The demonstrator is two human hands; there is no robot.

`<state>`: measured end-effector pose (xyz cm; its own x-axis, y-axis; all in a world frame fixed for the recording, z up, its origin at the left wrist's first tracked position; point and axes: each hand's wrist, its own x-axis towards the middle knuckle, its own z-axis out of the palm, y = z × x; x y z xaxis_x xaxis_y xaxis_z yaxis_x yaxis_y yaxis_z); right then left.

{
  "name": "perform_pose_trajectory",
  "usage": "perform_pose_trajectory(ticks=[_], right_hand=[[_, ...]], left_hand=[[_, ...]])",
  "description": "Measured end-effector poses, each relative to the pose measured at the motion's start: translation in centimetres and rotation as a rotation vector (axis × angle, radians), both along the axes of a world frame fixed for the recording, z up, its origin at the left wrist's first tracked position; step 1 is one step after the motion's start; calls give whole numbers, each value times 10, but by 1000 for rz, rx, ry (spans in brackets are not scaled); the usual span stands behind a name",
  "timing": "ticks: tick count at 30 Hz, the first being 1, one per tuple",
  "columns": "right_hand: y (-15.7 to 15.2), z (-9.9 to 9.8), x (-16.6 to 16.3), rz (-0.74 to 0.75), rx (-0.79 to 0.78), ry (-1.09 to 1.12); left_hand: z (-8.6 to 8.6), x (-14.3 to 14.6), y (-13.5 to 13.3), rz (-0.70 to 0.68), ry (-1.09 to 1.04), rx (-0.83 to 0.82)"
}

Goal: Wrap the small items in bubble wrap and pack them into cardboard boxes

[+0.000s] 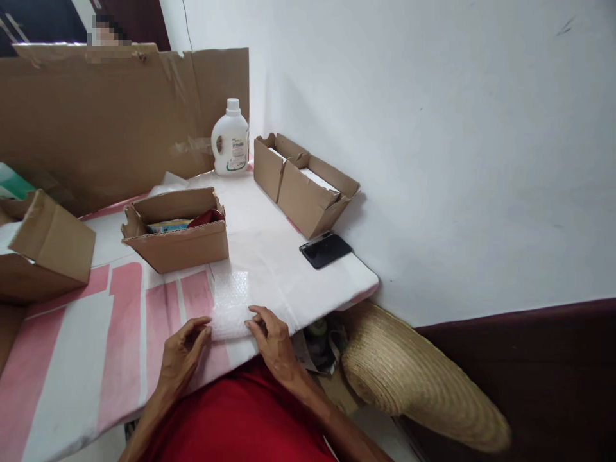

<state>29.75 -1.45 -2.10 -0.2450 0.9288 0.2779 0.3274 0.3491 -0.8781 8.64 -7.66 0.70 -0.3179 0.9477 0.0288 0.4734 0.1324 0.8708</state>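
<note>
A small piece of clear bubble wrap (231, 298) lies near the front edge of the table, its near part thicker, as if folded over. My left hand (183, 353) pinches the wrap's left side between thumb and curled fingers. On the right side, my right hand (274, 340) has its thumb and forefinger closed at the wrap's edge. Whether anything lies inside the folded part cannot be made out. Just beyond the wrap stands an open cardboard box (185, 251) with flat packets inside, one blue and one dark red.
A black phone (327, 250) lies near two joined cardboard boxes (308, 192) by the wall. Behind stand a white jug (231, 144) and a tall cardboard panel (120, 122). Another box (62, 244) is at left. A straw hat (414, 378) sits beside the pink-and-white covered table (77, 372).
</note>
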Motion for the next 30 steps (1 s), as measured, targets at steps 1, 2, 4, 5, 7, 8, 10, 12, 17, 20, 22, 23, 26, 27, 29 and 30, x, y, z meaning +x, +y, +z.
perform_pose_trajectory(ticks=[1,2,4,5,7,8,10,12,17,20,22,23,26,27,29,30], right_hand=[[0,-2,-2,-29,18,-24],[0,-4,-3,-51,36,-46],[1,-6,-7,-87,68,-78],[2,-7,-8,-101,80,-90],[4,-7,-11,-114,89,-112],[6,-7,-12,-116,88,-122],[9,-7,-15,-115,79,-146],[12,-7,-16,-118,67,-183],[11,3,-8,-69,184,-286],[10,7,3,158,293,-367],[12,6,9,251,318,-412],[14,4,10,257,328,-421],[20,2,11,235,375,-420],[22,3,11,235,395,-411],[23,9,11,240,411,-350],[22,12,11,239,399,-301]], left_hand=[[0,3,2,17,14,16],[0,6,3,38,50,50],[0,11,2,89,205,178],[0,13,1,96,320,268],[-1,19,-1,10,556,435],[-1,21,-3,-75,654,486],[-3,26,-4,-236,791,518],[-7,29,-2,-304,867,495],[-19,26,9,-313,873,430],[-21,19,13,-352,834,414],[-20,14,16,-388,804,407],[-18,12,17,-402,774,401],[-12,8,19,-416,645,381],[-9,6,19,-413,608,379],[-4,5,17,-404,574,378],[-1,4,16,-391,552,364]])
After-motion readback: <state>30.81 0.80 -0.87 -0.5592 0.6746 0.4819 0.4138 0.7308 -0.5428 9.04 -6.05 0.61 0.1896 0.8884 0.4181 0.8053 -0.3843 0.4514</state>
